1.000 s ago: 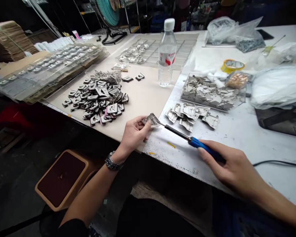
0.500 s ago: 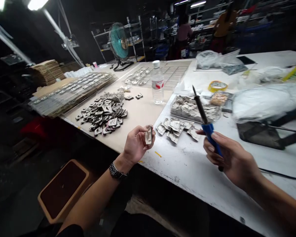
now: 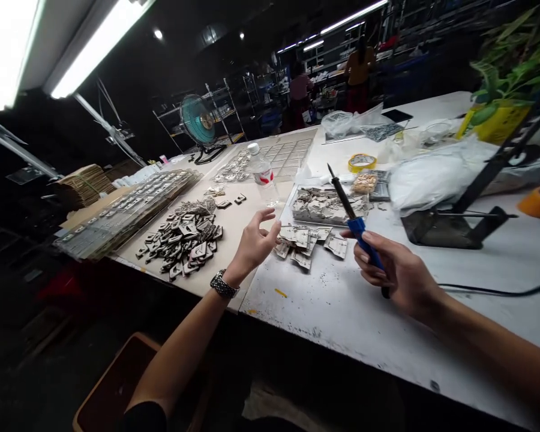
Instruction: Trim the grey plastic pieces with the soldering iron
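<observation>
My left hand (image 3: 255,240), a watch on its wrist, is just left of a small heap of flat beige-grey moulded pieces (image 3: 300,240). Its thumb and fingers are apart, and nothing shows between them. In my right hand (image 3: 389,267) is a soldering iron (image 3: 364,241) with a blue handle, its dark tip pointing up and to the left. Behind the small heap, a clear tray (image 3: 312,217) holds more of the grey pieces. To the left lies a larger pile of small dark-edged pieces (image 3: 191,240).
A water bottle (image 3: 264,177) stands behind my left hand. At the right are yellow tape (image 3: 362,162), a white plastic bag (image 3: 427,177), a black metal stand (image 3: 445,228) and the iron's cord (image 3: 490,292). Filled stacked trays (image 3: 130,207) line the left edge. A fan (image 3: 198,123) stands farther back.
My left hand has let go of the beige piece it held and opened beside the small heap. My right hand still holds the soldering iron. The view has tilted up and turned right.
</observation>
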The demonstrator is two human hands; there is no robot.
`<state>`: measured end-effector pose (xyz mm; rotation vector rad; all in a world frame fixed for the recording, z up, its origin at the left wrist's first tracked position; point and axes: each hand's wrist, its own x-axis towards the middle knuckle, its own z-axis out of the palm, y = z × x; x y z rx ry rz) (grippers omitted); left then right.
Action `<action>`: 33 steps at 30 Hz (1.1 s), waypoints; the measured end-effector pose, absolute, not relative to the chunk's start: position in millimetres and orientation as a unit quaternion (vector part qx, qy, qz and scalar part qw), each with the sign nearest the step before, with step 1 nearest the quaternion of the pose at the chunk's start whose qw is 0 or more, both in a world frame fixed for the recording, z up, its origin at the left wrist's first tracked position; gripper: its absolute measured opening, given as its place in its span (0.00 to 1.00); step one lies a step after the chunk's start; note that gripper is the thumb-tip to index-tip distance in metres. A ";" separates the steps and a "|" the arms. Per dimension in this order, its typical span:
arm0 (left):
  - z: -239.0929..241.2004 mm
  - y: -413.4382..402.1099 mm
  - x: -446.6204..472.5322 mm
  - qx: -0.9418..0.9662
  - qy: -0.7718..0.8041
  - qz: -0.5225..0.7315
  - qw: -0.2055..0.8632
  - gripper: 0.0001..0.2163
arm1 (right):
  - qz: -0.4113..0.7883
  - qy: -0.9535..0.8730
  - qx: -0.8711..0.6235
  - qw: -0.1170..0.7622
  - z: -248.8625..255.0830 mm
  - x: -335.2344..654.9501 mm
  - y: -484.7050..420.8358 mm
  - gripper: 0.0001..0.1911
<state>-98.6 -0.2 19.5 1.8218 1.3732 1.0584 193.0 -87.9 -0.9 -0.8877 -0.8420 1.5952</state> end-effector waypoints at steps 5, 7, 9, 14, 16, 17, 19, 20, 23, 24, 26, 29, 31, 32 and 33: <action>19.7 -17.1 -156.9 0.721 0.548 0.385 0.175 0.16 | 0.660 -0.361 -0.400 0.524 -6.2 189.7 -89.0 0.19; 21.6 -24.4 -191.8 0.724 0.577 0.365 0.101 0.15 | 0.657 -0.361 -0.412 0.517 -8.7 188.2 -89.3 0.20; 22.4 -30.2 -230.3 0.724 0.608 0.327 0.007 0.15 | 0.656 -0.358 -0.423 0.513 -11.0 186.9 -89.6 0.21; 13.3 -35.1 -307.4 0.705 0.669 0.207 -0.111 0.29 | 0.647 -0.359 -0.437 0.511 -14.2 185.9 -90.6 0.18; 8.0 -34.9 -320.4 0.696 0.687 0.190 -0.089 0.32 | 0.648 -0.361 -0.438 0.508 -14.9 187.2 -90.5 0.15; 5.9 -34.8 -323.3 0.695 0.689 0.190 -0.081 0.32 | 0.648 -0.363 -0.438 0.507 -15.3 188.3 -90.2 0.15; 3.5 -34.2 -324.4 0.696 0.685 0.204 -0.076 0.32 | 0.647 -0.367 -0.436 0.506 -16.4 190.6 -89.0 0.13; 3.2 -33.8 -323.7 0.696 0.682 0.212 -0.073 0.31 | 0.645 -0.370 -0.435 0.508 -17.1 191.7 -88.3 0.13; 3.7 -32.0 -321.1 0.695 0.678 0.235 -0.055 0.31 | 0.642 -0.373 -0.434 0.510 -18.1 192.9 -87.2 0.13; 3.8 -31.4 -320.4 0.694 0.676 0.244 -0.051 0.30 | 0.641 -0.371 -0.436 0.510 -17.9 192.6 -87.3 0.14; 3.1 -30.4 -318.7 0.692 0.669 0.267 -0.051 0.29 | 0.638 -0.365 -0.441 0.515 -16.9 191.0 -88.3 0.16; -1.0 -29.8 -314.2 0.693 0.653 0.300 -0.061 0.25 | 0.633 -0.357 -0.440 0.528 -14.2 188.2 -89.7 0.17; -4.4 -30.5 -309.9 0.695 0.643 0.314 -0.067 0.25 | 0.633 -0.355 -0.440 0.529 -12.7 187.3 -89.8 0.18; -5.6 -31.5 -307.4 0.696 0.638 0.322 -0.070 0.25 | 0.632 -0.355 -0.440 0.529 -12.3 187.2 -89.5 0.19; -6.1 -33.0 -304.6 0.695 0.634 0.331 -0.073 0.25 | 0.631 -0.356 -0.440 0.530 -12.1 187.3 -89.1 0.20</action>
